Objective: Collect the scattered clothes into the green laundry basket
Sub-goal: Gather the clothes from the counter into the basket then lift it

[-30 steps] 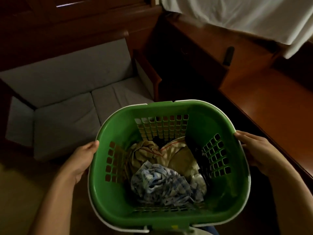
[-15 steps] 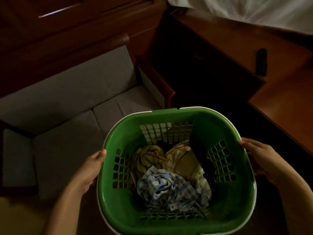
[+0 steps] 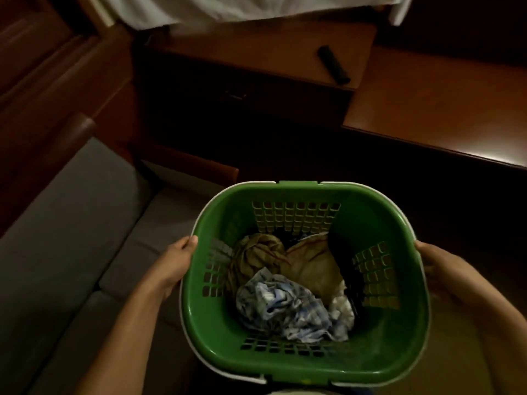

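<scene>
My left hand (image 3: 174, 269) and right hand (image 3: 445, 269) each clasp a side rim of the green slotted plastic laundry basket (image 3: 399, 337), held over the grey cushioned bench (image 3: 57, 252). Crumpled tan, blue-checked and black clothes (image 3: 288, 292) lie on its bottom (loosely piled). I should probably keep it level while carrying.

Green plastic laundry basket (image 3: 399, 337) in my grip: smooth, slightly glossy walls with moulded grid vents and a white plastic rim. Inside, all soft cloth: a crumpled tan-beige woven garment (image 3: 310, 266), matt and creased; a blue-and-white printed cloth (image 3: 282, 309), thin and wrinkled; a black fabric piece (image 3: 345, 260), matt. Reddish-brown wooden tabletop (image 3: 427, 109), polished, with a sheen at its edge. Grey upholstered sofa cushion (image 3: 57, 238), matt textile. White cloth sheet (image 3: 199, 10), soft folds. Black matt cylindrical object (image 3: 333, 68).
</scene>
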Motion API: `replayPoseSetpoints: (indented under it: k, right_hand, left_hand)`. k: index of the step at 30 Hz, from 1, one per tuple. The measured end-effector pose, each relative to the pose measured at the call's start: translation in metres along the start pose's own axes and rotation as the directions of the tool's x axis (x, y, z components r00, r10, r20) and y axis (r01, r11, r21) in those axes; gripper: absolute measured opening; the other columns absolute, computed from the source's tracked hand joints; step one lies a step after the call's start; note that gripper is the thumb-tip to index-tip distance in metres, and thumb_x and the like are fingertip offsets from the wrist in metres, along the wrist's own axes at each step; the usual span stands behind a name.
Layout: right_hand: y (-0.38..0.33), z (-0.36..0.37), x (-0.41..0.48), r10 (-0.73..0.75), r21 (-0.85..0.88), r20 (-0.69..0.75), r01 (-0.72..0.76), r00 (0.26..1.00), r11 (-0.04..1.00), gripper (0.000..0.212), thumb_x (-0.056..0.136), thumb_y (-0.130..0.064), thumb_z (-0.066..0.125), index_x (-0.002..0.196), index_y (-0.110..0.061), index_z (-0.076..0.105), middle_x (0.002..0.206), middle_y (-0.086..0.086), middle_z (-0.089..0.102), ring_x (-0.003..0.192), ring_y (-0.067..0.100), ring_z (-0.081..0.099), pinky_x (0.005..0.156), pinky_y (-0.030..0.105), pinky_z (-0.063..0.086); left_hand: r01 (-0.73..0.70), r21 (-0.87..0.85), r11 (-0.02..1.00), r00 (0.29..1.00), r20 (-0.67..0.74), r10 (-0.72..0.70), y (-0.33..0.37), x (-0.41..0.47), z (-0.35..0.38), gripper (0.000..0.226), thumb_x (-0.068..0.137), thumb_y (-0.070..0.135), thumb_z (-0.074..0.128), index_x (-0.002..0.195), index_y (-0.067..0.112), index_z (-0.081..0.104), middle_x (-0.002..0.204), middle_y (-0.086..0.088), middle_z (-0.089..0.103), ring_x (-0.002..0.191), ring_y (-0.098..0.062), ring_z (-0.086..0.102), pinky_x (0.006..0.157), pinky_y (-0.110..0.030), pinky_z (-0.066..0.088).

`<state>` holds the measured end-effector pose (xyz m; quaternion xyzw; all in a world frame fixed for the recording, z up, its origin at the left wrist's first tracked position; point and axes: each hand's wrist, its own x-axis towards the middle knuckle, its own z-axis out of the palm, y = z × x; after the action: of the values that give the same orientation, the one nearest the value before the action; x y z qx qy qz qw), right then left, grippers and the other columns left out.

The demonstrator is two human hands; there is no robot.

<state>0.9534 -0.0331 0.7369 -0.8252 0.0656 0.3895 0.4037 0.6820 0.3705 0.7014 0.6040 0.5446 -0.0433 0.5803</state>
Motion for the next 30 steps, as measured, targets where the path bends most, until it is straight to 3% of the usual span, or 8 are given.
replayPoseSetpoints:
  k: [4, 8, 11, 13, 20, 23, 26, 30]
  right_hand:
    - [0.029, 0.006, 0.012, 0.11, 0.101, -0.03, -0.107, 0.993, 0.989, 0.031, 0.105, -0.046, 0.041, 0.118, -0.027, 0.062, 0.106, 0.021, 0.07, 0.102, 0.049, 0.067, 0.077, 0.047, 0.057]
    - [0.047, 0.018, 0.047, 0.174, 0.131, -0.027, -0.169, 0.984, 0.977, 0.023, 0.107, -0.039, 0.04, 0.119, -0.029, 0.057, 0.111, 0.017, 0.067, 0.078, 0.03, 0.068, 0.052, 0.032, 0.057]
    - [0.061, 0.032, 0.083, 0.228, 0.161, -0.039, -0.219, 0.973, 0.962, 0.023, 0.107, -0.033, 0.042, 0.128, -0.031, 0.052, 0.114, 0.014, 0.065, 0.087, 0.03, 0.068, 0.049, 0.032, 0.056]
    - [0.074, 0.043, 0.107, 0.256, 0.18, -0.042, -0.245, 0.966, 0.953, 0.028, 0.107, -0.03, 0.042, 0.134, -0.032, 0.05, 0.116, 0.011, 0.064, 0.096, 0.031, 0.068, 0.057, 0.036, 0.059]
    - [0.13, 0.092, 0.209, 0.327, 0.184, 0.008, -0.323, 0.945, 0.928, 0.054, 0.103, -0.009, 0.047, 0.149, -0.034, 0.036, 0.123, 0.01, 0.059, 0.1, 0.032, 0.067, 0.061, 0.044, 0.061]
    - [0.151, 0.113, 0.241, 0.289, 0.12, -0.066, -0.28, 0.955, 0.952, 0.051, 0.103, -0.013, 0.048, 0.148, -0.034, 0.038, 0.119, 0.008, 0.06, 0.095, 0.026, 0.067, 0.058, 0.038, 0.059]
    - [0.158, 0.112, 0.263, 0.258, 0.122, -0.068, -0.249, 0.964, 0.961, 0.047, 0.103, -0.016, 0.05, 0.143, -0.038, 0.042, 0.119, 0.006, 0.061, 0.097, 0.026, 0.066, 0.064, 0.04, 0.059]
    - [0.166, 0.1, 0.267, 0.256, 0.167, 0.022, -0.256, 0.967, 0.952, 0.053, 0.102, -0.015, 0.051, 0.146, -0.042, 0.04, 0.122, 0.007, 0.059, 0.103, 0.029, 0.063, 0.068, 0.044, 0.057]
  left_hand:
    - [-0.014, 0.078, 0.997, 0.997, 0.078, 0.008, 0.021, 0.033, 0.024, 0.034, 0.109, 0.034, 0.041, 0.126, 0.018, 0.065, 0.106, -0.013, 0.075, 0.096, -0.031, 0.072, 0.082, -0.046, 0.059]
    - [0.004, 0.116, 0.993, 0.992, 0.128, -0.019, 0.026, 0.074, 0.056, 0.03, 0.109, 0.029, 0.04, 0.124, 0.018, 0.064, 0.103, -0.013, 0.072, 0.087, -0.028, 0.068, 0.075, -0.038, 0.055]
    - [0.043, 0.091, 0.995, 0.981, 0.185, -0.059, 0.014, 0.11, 0.076, 0.027, 0.109, 0.024, 0.042, 0.126, 0.018, 0.062, 0.103, -0.013, 0.072, 0.086, -0.027, 0.07, 0.066, -0.037, 0.059]
    - [0.066, 0.066, 0.996, 0.97, 0.228, -0.08, 0.003, 0.135, 0.086, 0.027, 0.108, 0.018, 0.043, 0.131, 0.021, 0.058, 0.106, -0.011, 0.073, 0.088, -0.025, 0.071, 0.06, -0.036, 0.062]
    - [0.018, 0.1, 0.995, 0.957, 0.285, -0.047, -0.047, 0.266, 0.131, 0.038, 0.104, 0.004, 0.046, 0.141, 0.011, 0.052, 0.126, -0.025, 0.064, 0.069, -0.017, 0.074, 0.066, -0.039, 0.061]
    - [-0.007, 0.062, 0.998, 0.951, 0.31, -0.012, -0.074, 0.305, 0.14, 0.034, 0.104, 0.007, 0.048, 0.136, 0.015, 0.056, 0.13, -0.026, 0.063, 0.077, -0.019, 0.074, 0.073, -0.042, 0.062]
    - [-0.079, 0.076, 0.994, 0.947, 0.316, 0.051, -0.086, 0.335, 0.139, 0.034, 0.104, 0.016, 0.05, 0.136, 0.022, 0.058, 0.128, -0.016, 0.068, 0.096, -0.023, 0.071, 0.09, -0.049, 0.059]
    - [-0.094, 0.083, 0.992, 0.936, 0.348, 0.06, -0.091, 0.343, 0.139, 0.036, 0.105, 0.015, 0.047, 0.132, 0.035, 0.059, 0.116, 0.002, 0.075, 0.098, -0.014, 0.072, 0.081, -0.036, 0.062]
